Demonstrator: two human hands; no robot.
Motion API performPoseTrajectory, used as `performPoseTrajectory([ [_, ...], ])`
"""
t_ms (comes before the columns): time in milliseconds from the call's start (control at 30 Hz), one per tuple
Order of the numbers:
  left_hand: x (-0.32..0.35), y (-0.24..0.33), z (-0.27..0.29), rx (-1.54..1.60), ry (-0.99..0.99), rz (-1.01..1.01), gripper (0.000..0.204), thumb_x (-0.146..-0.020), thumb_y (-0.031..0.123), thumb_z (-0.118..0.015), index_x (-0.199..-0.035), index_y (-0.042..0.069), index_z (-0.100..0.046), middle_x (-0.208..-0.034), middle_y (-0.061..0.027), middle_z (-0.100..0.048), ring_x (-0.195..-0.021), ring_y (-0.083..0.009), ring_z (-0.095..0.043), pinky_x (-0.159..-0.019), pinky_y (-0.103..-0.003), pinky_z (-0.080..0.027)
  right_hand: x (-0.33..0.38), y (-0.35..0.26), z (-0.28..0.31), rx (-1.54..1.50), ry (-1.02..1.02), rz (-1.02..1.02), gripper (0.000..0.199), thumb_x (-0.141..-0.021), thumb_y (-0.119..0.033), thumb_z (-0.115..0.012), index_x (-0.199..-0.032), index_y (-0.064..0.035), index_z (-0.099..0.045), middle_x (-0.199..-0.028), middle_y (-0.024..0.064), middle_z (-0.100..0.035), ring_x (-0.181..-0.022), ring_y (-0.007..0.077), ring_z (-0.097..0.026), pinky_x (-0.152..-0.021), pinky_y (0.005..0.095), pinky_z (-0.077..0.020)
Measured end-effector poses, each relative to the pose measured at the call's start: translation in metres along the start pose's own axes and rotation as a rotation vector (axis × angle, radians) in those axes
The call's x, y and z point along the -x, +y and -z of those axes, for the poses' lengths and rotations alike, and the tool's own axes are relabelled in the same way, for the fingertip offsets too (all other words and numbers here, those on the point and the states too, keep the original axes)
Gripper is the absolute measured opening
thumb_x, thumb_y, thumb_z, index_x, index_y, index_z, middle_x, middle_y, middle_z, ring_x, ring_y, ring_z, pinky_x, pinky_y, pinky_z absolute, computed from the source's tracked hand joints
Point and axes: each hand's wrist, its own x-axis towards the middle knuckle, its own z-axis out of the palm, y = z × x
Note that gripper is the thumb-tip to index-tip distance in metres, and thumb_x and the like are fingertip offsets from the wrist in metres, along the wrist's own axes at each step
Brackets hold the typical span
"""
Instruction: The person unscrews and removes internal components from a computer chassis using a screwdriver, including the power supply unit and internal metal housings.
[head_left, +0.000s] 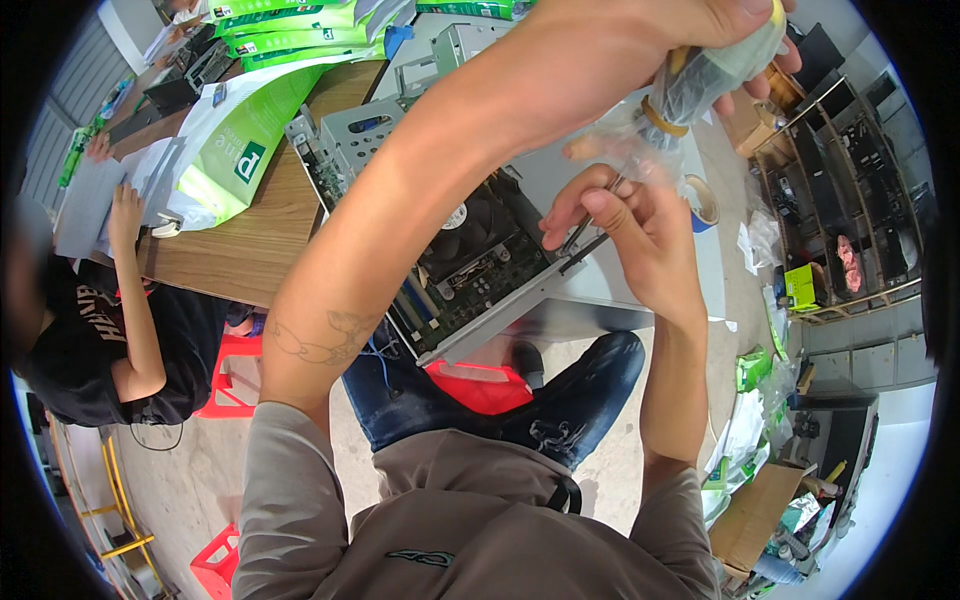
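Note:
My left arm reaches across to the far right, where my left hand (pixel 728 18) is closed around a clear plastic bag (pixel 705 75). A tan rubber band (pixel 664 118) circles the bag's gathered neck; its contents are hard to make out. Just below the bag, my right hand (pixel 640 228) pinches a thin dark metal tool (pixel 582 232), its exact kind unclear. Under that tool lies an opened desktop computer case (pixel 500 318), with a black cooling fan (pixel 462 232) and a green circuit board (pixel 482 290) exposed. My left forearm hides part of the case.
A roll of blue tape (pixel 703 203) sits on the right of the table. Green and white packages (pixel 240 150) lie on the wooden table (pixel 215 255) at left, where another person (pixel 120 340) handles grey sheets. A metal rack (pixel 840 190) and cardboard box (pixel 757 517) stand right.

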Motion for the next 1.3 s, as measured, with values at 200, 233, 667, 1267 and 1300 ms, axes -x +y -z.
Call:
performPoseTrajectory([
  [200, 0.002, -0.001, 0.001, 0.001, 0.003, -0.040, 0.049, -0.109, 0.040, -0.056, -0.136, -0.001, -0.055, -0.113, -0.0094, -0.069, -0.094, -0.0133, -0.066, -0.077, -0.026, -0.055, 0.001, 0.001, -0.002, -0.027, 0.001, -0.008, 0.024, -0.109, -0.004, -0.049, -0.131, 0.0060, -0.050, -0.093, 0.0138, -0.070, -0.081, 0.0226, -0.072, -0.079, 0.0342, -0.0568],
  [233, 0.002, -0.001, 0.002, 0.002, 0.006, -0.045, 0.049, -0.109, 0.040, -0.056, -0.136, -0.001, -0.056, -0.112, -0.0088, -0.069, -0.094, -0.0130, -0.066, -0.077, -0.026, -0.055, 0.001, 0.002, -0.001, -0.015, -0.001, -0.011, 0.027, -0.108, -0.004, -0.050, -0.134, 0.0056, -0.049, -0.092, 0.0153, -0.070, -0.080, 0.0242, -0.072, -0.080, 0.0363, -0.0575],
  [667, 0.005, -0.003, 0.004, -0.121, -0.045, -0.009, 0.045, -0.112, 0.040, -0.050, -0.132, 0.000, -0.058, -0.112, -0.0030, -0.064, -0.102, -0.0067, -0.056, -0.091, -0.022, -0.046, -0.002, 0.007, 0.019, -0.052, -0.187, -0.044, 0.035, -0.105, 0.002, -0.048, -0.139, 0.0037, -0.051, -0.094, 0.0147, -0.070, -0.089, 0.0258, -0.072, -0.087, 0.0363, -0.0567],
  [1267, 0.010, 0.022, -0.013, -0.497, 0.120, -0.017, 0.055, -0.100, 0.040, -0.073, -0.132, -0.002, -0.056, -0.106, -0.0054, -0.065, -0.097, -0.0121, -0.061, -0.078, -0.028, -0.051, 0.020, 0.022, -0.007, 0.308, 0.358, 0.062, 0.022, -0.085, 0.007, -0.079, -0.107, 0.0035, -0.075, -0.095, 0.0073, -0.074, -0.079, 0.0103, -0.067, -0.071, 0.0235, -0.0512],
  [1300, 0.014, 0.029, -0.016, -0.593, 0.176, 0.017, 0.057, -0.100, 0.041, -0.073, -0.132, -0.002, -0.056, -0.107, -0.0061, -0.065, -0.099, -0.0127, -0.061, -0.080, -0.028, -0.051, 0.018, 0.022, -0.007, 0.295, 0.345, 0.061, 0.022, -0.086, 0.007, -0.079, -0.107, 0.0031, -0.075, -0.094, 0.0075, -0.073, -0.080, 0.0109, -0.069, -0.070, 0.0235, -0.0513],
])
